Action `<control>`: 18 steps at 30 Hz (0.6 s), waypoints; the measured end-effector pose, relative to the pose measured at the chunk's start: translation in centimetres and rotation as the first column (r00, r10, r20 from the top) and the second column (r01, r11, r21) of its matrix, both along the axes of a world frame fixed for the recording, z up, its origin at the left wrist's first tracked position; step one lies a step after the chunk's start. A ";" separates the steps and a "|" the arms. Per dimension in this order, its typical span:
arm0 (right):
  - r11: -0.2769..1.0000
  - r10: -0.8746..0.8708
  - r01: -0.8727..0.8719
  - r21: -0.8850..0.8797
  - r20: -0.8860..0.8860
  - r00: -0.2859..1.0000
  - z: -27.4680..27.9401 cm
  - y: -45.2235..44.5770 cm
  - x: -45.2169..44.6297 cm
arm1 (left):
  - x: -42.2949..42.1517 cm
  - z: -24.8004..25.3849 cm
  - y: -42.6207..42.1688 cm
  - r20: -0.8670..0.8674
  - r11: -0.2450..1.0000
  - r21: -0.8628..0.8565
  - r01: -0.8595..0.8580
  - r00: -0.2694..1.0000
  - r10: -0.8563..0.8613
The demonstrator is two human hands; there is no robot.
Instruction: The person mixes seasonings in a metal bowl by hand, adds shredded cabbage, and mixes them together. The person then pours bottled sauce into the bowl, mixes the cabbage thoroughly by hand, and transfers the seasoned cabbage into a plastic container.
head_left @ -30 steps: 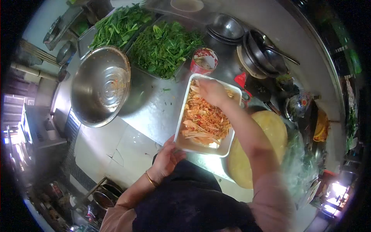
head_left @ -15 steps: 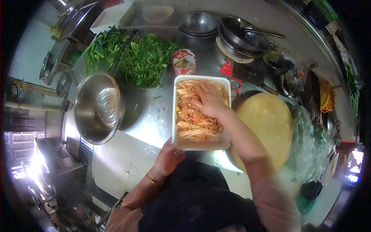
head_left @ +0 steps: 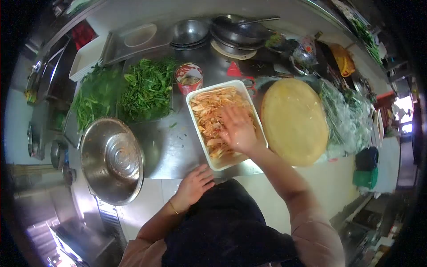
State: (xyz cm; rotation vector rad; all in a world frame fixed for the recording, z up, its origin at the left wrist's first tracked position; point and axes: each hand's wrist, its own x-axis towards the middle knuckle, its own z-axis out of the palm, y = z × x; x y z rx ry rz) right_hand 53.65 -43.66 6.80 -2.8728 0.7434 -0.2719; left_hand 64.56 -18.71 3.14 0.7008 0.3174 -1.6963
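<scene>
A white rectangular tray (head_left: 198,129) holds pale shredded food coated in reddish seasoning (head_left: 208,109). My right hand (head_left: 238,129) lies flat on that food toward the tray's right side, its fingers stretched out and hiding part of the contents. Just below the tray's near left corner is my left hand (head_left: 194,184), palm empty and fingers apart. Whether its fingertips touch the rim I cannot tell. Left of the tray, a large steel basin (head_left: 91,155) with smears inside stands at the counter's front edge.
Chopped greens (head_left: 149,86) fill containers at the back left. Behind the tray stands an opened red can (head_left: 189,79). A round yellowish board (head_left: 293,122) and bagged greens (head_left: 342,115) are on the right. Steel bowls (head_left: 190,32) and a pan (head_left: 240,33) line the back.
The view has turned, and the tray now sits at a slant. My left hand has come away from the tray's side, with its fingers more spread. My right hand has shifted nearer on the food.
</scene>
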 end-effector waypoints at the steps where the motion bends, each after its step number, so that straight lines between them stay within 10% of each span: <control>1: 0.997 0.078 -0.078 0.008 0.018 0.997 -0.2 1.0 0.3 | 0.4 -0.1 0.4 0.009 1.000 0.022 -0.004 1.000 0.004; 7: 0.991 0.129 -0.127 -0.034 0.101 0.986 -0.6 4.4 0.9 | 1.0 -1.5 2.6 0.007 0.983 0.174 -0.055 0.998 0.055; 11: 0.969 0.019 0.046 0.244 -0.259 0.966 0.4 4.2 2.2 | -0.9 -2.3 2.6 0.084 0.939 0.342 -0.031 0.996 0.002; 13: 0.964 -0.142 0.014 0.265 0.470 0.871 -3.0 4.5 2.1 | -2.5 -2.1 2.1 0.104 0.943 0.333 0.027 0.992 -0.065; 14: 0.741 -0.488 0.076 0.668 0.457 0.743 1.2 4.5 1.7 | -3.6 -1.9 1.9 0.089 0.948 0.310 0.075 0.990 -0.108; 15: 0.224 -0.878 -0.166 0.960 0.273 0.395 -3.0 2.9 5.1 | -5.3 -0.1 0.3 0.075 0.906 0.422 0.039 0.994 -0.078; 17: -0.399 -0.902 -0.861 0.315 0.033 0.430 -1.9 -0.3 1.1 | -9.5 3.1 -1.6 0.123 0.968 0.115 0.222 0.964 -0.236; 18: -0.369 -0.910 -0.864 0.341 0.056 0.411 0.9 -1.5 -2.1 | -12.3 3.9 -3.6 0.179 0.932 0.297 0.209 0.946 -0.269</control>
